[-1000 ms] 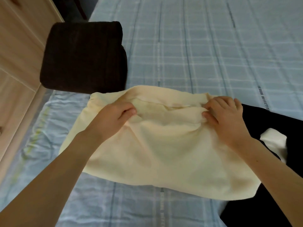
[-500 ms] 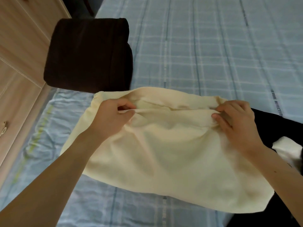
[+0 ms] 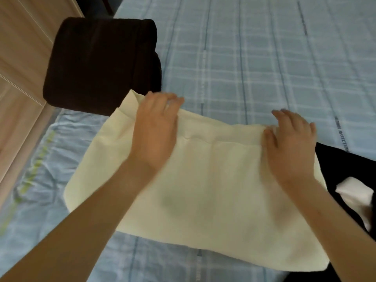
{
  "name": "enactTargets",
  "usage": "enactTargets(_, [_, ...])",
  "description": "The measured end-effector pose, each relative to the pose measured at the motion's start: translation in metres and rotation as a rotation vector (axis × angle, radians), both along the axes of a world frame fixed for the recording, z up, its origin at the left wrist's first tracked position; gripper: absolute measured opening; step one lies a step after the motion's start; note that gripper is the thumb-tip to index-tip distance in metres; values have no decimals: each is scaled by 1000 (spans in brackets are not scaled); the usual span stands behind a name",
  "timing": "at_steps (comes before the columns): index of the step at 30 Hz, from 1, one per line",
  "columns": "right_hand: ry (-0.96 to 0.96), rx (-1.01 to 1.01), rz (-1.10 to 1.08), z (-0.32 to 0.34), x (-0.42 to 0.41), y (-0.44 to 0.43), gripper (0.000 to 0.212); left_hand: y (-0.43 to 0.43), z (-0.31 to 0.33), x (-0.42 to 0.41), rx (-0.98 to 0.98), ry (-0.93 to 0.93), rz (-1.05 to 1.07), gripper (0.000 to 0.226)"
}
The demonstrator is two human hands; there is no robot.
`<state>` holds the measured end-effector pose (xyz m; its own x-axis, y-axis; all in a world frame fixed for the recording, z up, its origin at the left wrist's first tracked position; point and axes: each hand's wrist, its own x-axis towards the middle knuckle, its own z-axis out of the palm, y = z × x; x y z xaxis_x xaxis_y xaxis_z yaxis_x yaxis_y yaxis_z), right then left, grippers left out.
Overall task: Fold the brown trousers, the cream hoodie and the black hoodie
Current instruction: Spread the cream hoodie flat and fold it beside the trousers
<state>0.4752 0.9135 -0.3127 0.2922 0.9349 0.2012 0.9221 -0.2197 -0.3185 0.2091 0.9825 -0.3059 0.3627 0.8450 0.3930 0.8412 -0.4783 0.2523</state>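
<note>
Roughly halfway along, by my reading, and the head view is the only one to go by. At far left the brown trousers [image 3: 101, 64] sit as a thick folded bundle on the bed [image 3: 254, 58], beside the wooden furniture [image 3: 18, 64], and they look finished. In the middle lies the cream hoodie [image 3: 203, 190], already a compact rectangle with a doubled band along its far edge. Its far left corner just overlaps the trousers. The left hand [image 3: 155, 133] rests flat on the far left part, fingers stretched over the edge and gripping nothing that I can see, though the tips are blurred. The right hand [image 3: 291, 143] lies spread on the far right corner, fingers loose and pressing down rather than pinching. This looks like smoothing the last fold. The black hoodie [image 3: 345, 165] lies unfolded at the right, partly under the cream one, with a white patch [image 3: 354, 195] showing on it — that garment is the work left.
</note>
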Motion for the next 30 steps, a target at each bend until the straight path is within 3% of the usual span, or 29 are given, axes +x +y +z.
enactTargets(2, [82,63,113,4,-42,-22,49,-35,-7,15,-88,51,-147,41])
enactTargets(5, [-8,-179,291,-16,-77,-46,58,-52,-31,11,-290,327,-254,55])
enactTargets(7, [-138,-280,301,-32,-55,-43,58,-27,-47,-9,-262,414,-242,54])
enactTargets(9, [-209,-258,253,-41,-22,-43,57,-2,-53,-37,-195,446,-208,54])
enactTargets(11, [-185,-220,191,-49,6,-47,57,8,-62,-71,-178,429,-185,55])
enactTargets(14, [-149,-216,188,-60,16,-52,58,-1,-75,-101,-307,353,-162,57])
enactTargets(21, [19,-275,142,-37,-2,-43,65,-2,-59,-86,-435,280,-128,61])
enactTargets(23, [137,-254,111,-19,-27,-49,64,-20,-47,-87,-416,135,-147,58])
enactTargets(25, [206,-196,180,-3,-70,-58,61,-44,-38,-99,-265,-19,-14,51])
enactTargets(27, [145,-223,298,1,-111,-65,59,-64,-38,-119,-204,-46,356,46])
enactTargets(29, [71,-363,347,-8,-134,-63,62,-74,-43,-135,-478,-55,671,53])
enactTargets(30, [35,-434,340,-14,-138,-61,64,-74,-46,-139,-623,-73,733,59])
